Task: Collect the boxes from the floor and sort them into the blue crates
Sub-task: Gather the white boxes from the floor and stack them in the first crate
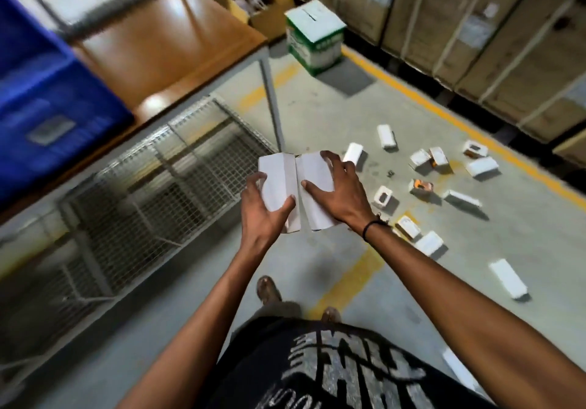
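I hold two white boxes side by side in front of my chest, above the floor. My left hand (264, 205) grips the left white box (276, 183) from below, thumb on its face. My right hand (339, 191) lies over the right white box (314, 183), fingers curled round its far edge. Several small white boxes (428, 186) lie scattered on the grey floor to the right. A blue crate (47, 97) stands on the wooden table at the left; the picture is blurred there.
The wooden table (165, 47) has a metal leg (272, 107) and wire mesh shelving (152, 180) beneath. A green-and-white carton (314, 37) stands on the floor behind it. Large strapped cardboard cartons (475, 28) line the right beyond a yellow floor line (444, 113). My feet show below.
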Available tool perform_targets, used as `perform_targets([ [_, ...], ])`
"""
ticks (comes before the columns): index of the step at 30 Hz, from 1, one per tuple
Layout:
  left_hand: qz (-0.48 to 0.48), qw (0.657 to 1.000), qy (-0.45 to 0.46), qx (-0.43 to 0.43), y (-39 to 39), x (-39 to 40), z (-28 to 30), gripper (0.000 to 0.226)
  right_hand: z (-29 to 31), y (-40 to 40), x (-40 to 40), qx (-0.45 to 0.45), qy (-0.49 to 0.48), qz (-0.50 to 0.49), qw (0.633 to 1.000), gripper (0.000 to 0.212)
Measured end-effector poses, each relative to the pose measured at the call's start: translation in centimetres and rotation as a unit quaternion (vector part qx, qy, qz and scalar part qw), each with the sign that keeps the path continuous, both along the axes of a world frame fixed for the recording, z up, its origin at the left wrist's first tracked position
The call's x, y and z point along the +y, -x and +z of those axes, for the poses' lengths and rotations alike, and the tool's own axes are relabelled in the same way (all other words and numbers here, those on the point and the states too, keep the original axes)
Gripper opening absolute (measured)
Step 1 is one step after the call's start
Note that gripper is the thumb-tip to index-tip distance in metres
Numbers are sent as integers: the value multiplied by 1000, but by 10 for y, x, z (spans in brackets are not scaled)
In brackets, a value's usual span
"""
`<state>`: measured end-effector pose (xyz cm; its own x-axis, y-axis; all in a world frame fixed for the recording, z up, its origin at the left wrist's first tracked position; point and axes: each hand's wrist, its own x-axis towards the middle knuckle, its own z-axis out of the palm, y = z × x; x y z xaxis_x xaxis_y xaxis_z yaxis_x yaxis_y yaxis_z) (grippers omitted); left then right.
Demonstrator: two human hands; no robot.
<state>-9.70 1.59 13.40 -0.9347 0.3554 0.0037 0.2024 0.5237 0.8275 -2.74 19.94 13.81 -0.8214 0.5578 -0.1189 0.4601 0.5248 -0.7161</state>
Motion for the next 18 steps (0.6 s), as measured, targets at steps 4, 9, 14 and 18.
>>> perform_targets([
  [4,93,995,-22,30,12,-51,32,67,33,42,-51,37,-19,63,997,74],
  [9,182,982,-32,49,33,-129,72,68,62,96,-131,84,-43,123,988,74],
  [14,253,963,-41,80,66,-223,106,72,95,159,-223,128,-58,185,973,78],
  [18,292,947,-65,120,97,-290,133,72,126,205,-298,184,-35,219,957,78],
])
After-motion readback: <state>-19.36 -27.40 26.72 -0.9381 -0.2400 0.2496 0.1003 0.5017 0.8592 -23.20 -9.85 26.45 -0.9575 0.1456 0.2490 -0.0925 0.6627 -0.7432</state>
